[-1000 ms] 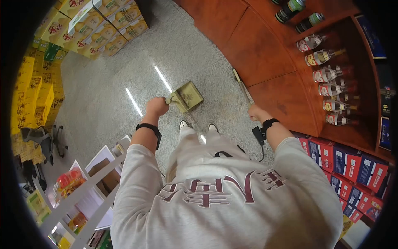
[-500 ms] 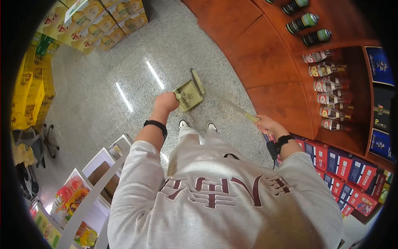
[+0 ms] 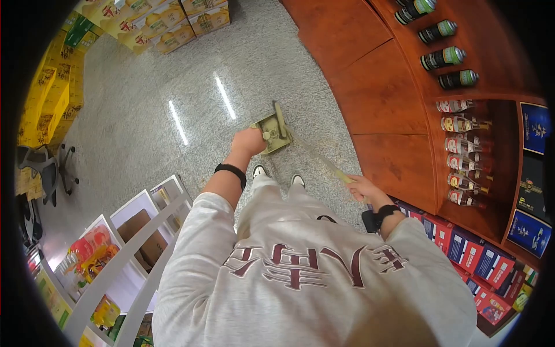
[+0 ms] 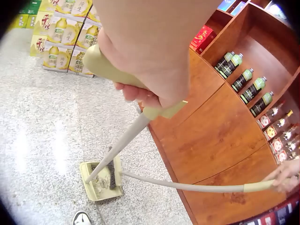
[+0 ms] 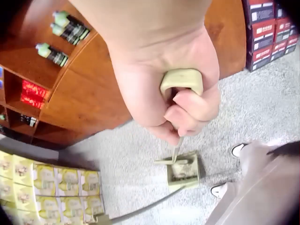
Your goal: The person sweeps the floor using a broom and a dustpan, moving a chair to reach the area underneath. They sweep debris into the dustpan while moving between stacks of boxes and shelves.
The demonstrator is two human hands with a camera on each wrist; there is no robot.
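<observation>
In the head view my left hand (image 3: 248,141) grips the pale green handle of a long-handled dustpan (image 3: 282,143), which rests on the floor ahead of my feet. My right hand (image 3: 367,189) holds a broom by the pale green end of its long stick (image 3: 326,163). The broom head (image 3: 280,114) lies along the dustpan's right side. In the left wrist view dark bristles (image 4: 112,174) reach over the pan's edge, and bits of debris show inside. Seen from the right wrist, fingers curl round the broom's hollow handle end (image 5: 183,76).
A curved wooden counter (image 3: 387,87) with bottles and cans stands on my right, above red and blue boxes (image 3: 462,246). Yellow cartons (image 3: 49,98) and an office chair (image 3: 43,168) are at left. A white rack (image 3: 136,231) stands near my left elbow.
The broom has swung left from beside the counter to the dustpan, and its head now overlaps the pan's edge. My right hand has moved with it. My left hand keeps its grip.
</observation>
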